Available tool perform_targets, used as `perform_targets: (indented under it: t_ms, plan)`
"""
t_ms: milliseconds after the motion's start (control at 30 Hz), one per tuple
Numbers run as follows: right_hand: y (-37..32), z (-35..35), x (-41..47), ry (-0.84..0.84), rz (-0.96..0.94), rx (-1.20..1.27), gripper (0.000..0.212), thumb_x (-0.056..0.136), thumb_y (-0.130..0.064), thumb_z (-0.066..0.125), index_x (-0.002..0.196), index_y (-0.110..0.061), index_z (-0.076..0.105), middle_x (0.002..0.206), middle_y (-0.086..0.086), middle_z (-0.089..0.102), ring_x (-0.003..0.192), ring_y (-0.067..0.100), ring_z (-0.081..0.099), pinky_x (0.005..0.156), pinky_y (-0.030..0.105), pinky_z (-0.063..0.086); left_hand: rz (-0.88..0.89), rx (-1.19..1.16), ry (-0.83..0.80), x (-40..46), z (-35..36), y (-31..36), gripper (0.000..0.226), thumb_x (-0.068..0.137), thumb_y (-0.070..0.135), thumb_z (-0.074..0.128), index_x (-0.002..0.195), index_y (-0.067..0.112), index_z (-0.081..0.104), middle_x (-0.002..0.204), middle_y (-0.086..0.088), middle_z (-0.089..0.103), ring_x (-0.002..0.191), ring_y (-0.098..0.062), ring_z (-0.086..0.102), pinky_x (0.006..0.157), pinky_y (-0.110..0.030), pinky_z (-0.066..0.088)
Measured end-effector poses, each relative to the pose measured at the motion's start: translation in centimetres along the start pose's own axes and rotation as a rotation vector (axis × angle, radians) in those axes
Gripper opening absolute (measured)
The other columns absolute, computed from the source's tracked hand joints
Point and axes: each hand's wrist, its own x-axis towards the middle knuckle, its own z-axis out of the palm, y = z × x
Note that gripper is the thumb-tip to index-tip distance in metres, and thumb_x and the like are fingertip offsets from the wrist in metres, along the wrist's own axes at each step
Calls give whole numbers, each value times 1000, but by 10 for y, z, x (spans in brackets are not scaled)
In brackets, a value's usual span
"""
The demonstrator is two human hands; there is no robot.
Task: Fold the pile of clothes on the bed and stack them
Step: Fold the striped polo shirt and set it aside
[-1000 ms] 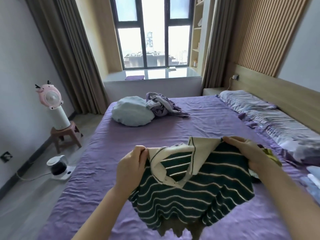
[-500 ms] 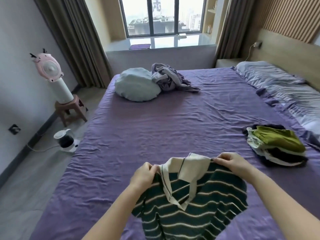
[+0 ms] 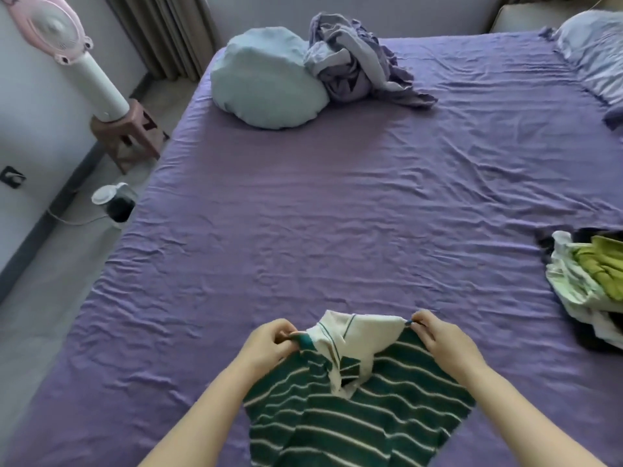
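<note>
A dark green shirt with white stripes and a white collar hangs in front of me over the near edge of the purple bed. My left hand pinches its left shoulder and my right hand pinches its right shoulder, with the collar stretched between them. A pile of loose clothes, green, white and black, lies on the bed at the right edge of view.
A round pale blue cushion and a crumpled lilac-grey cloth lie at the far side of the bed. Pillows sit at the far right. On the floor at left stand a pink fan on a stool and a small appliance.
My view has tilted down toward the bed. Both hands have lowered the striped shirt nearer the sheet, still holding its shoulders.
</note>
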Motion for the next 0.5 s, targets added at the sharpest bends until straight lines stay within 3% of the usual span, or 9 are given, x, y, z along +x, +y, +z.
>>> perform_targets:
  t_ms: [100, 200, 433, 500]
  plan:
    - [6, 0, 34, 11, -39, -180, 21, 101, -43, 32, 107, -29, 47, 91, -6, 66, 79, 17, 61, 59, 32, 41, 0, 168, 179, 27, -2, 6, 18, 87, 42, 62, 77, 32, 51, 73, 12, 61, 69, -4, 55, 55, -24, 38]
    - [2, -2, 60, 72, -100, -242, 23, 101, -44, 29, 105, -29, 47, 88, -7, 66, 76, 17, 62, 61, 35, 48, -22, 360, 319, 50, -5, 16, 24, 91, 51, 51, 79, 32, 44, 71, 12, 58, 65, -6, 52, 51, -27, 32]
    - [11, 8, 133, 261, -209, -439, 24, 101, -40, 31, 98, -24, 49, 78, -10, 55, 61, 16, 56, 47, 29, 36, -40, 571, 472, 133, -9, 24, 38, 94, 57, 40, 71, 28, 52, 76, 9, 62, 73, -16, 57, 54, -27, 35]
    - [16, 14, 149, 289, -188, -476, 23, 101, -37, 34, 100, -22, 53, 81, -8, 57, 66, 17, 57, 52, 29, 40, -19, 561, 473, 157, -7, 22, 34, 94, 53, 45, 80, 28, 63, 84, 5, 66, 84, -20, 59, 65, -31, 39]
